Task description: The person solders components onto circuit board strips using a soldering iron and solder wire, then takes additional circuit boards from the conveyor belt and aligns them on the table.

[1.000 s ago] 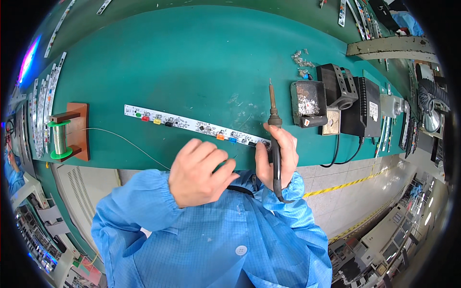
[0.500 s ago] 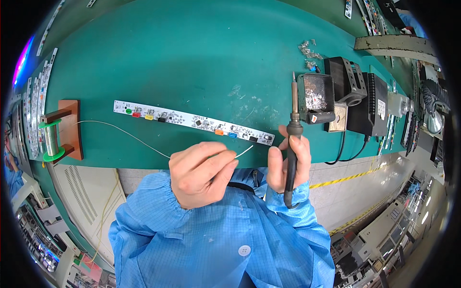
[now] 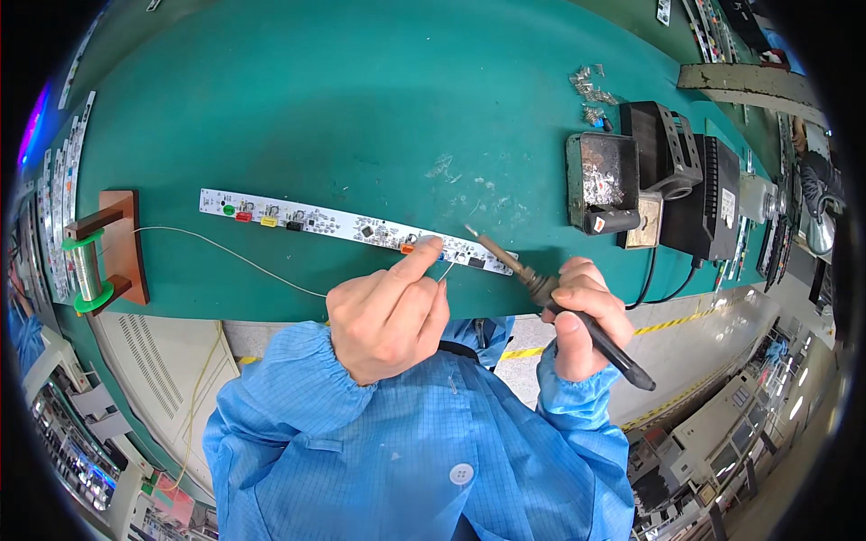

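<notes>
A long white circuit board (image 3: pixel 338 221) with coloured parts lies slantwise on the green table. My left hand (image 3: pixel 388 316) pinches solder wire (image 3: pixel 244 262), its index finger reaching onto the board near the orange part. The wire's free end sticks up at the board's right portion, and its other end runs back to a spool (image 3: pixel 87 270) on a brown stand. In my right hand (image 3: pixel 591 316) is a soldering iron (image 3: pixel 541 288), tilted so that its tip points up and left, just above the board's right end. Whether the tip touches anything cannot be told.
A metal tray with solder scraps (image 3: pixel 603 176), a black iron holder (image 3: pixel 661 149) and a black box with a cable (image 3: pixel 708 198) stand at the right. Small metal parts (image 3: pixel 591 86) lie behind them. More boards (image 3: pixel 68 180) are stacked at the far left.
My right hand has swung the iron from upright to slanting left, bringing its tip over toward the board. My left hand has moved up, its index finger now extended onto the board.
</notes>
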The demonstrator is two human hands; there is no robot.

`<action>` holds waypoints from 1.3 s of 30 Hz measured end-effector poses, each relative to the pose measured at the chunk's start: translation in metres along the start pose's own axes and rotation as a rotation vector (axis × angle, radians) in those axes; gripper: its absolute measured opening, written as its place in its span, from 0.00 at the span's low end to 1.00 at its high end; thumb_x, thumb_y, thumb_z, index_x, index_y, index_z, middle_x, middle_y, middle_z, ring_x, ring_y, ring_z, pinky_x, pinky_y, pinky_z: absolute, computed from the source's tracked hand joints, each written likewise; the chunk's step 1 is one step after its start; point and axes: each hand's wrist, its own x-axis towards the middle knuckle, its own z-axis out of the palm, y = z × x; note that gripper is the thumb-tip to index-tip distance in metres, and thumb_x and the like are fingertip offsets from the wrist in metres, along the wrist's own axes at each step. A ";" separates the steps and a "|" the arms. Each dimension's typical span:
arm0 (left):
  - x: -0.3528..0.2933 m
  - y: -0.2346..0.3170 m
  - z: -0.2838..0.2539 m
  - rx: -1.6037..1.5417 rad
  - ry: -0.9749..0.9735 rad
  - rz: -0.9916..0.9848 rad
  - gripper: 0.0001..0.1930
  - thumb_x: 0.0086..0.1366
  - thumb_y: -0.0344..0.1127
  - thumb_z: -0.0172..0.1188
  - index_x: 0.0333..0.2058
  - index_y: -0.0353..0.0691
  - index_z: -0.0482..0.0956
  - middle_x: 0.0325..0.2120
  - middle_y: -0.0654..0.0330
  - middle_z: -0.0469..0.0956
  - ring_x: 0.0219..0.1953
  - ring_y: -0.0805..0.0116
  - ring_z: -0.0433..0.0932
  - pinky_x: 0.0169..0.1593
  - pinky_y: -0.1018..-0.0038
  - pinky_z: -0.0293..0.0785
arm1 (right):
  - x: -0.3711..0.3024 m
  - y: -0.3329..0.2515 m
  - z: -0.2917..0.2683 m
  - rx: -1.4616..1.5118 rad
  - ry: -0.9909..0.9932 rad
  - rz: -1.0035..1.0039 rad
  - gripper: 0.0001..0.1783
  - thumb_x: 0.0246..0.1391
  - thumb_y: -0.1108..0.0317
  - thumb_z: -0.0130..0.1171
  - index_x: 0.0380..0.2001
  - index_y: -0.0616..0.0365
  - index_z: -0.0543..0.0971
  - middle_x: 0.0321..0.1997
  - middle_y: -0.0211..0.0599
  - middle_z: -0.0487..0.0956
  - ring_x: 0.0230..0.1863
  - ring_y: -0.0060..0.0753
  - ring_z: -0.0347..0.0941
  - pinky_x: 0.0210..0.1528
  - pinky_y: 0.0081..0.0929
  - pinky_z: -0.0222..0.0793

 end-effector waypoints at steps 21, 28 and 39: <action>-0.004 -0.004 0.002 0.044 0.027 0.048 0.08 0.44 0.21 0.62 0.17 0.36 0.71 0.37 0.51 0.81 0.16 0.73 0.74 0.19 0.78 0.70 | 0.001 0.000 0.000 0.107 0.004 0.148 0.11 0.49 0.65 0.56 0.29 0.64 0.77 0.12 0.34 0.70 0.14 0.26 0.63 0.41 0.40 0.61; -0.002 -0.002 0.002 0.026 0.029 0.035 0.08 0.41 0.20 0.62 0.16 0.36 0.70 0.36 0.50 0.82 0.16 0.71 0.75 0.19 0.78 0.70 | 0.002 -0.001 0.002 0.108 0.023 0.132 0.10 0.49 0.66 0.56 0.28 0.64 0.77 0.11 0.33 0.69 0.14 0.26 0.62 0.40 0.40 0.61; -0.005 -0.004 0.004 0.043 -0.004 0.021 0.08 0.40 0.21 0.62 0.15 0.36 0.69 0.36 0.51 0.83 0.14 0.69 0.74 0.17 0.79 0.67 | -0.043 0.029 -0.005 -0.355 0.485 -0.306 0.20 0.60 0.61 0.49 0.51 0.61 0.70 0.42 0.53 0.75 0.44 0.47 0.71 0.50 0.44 0.66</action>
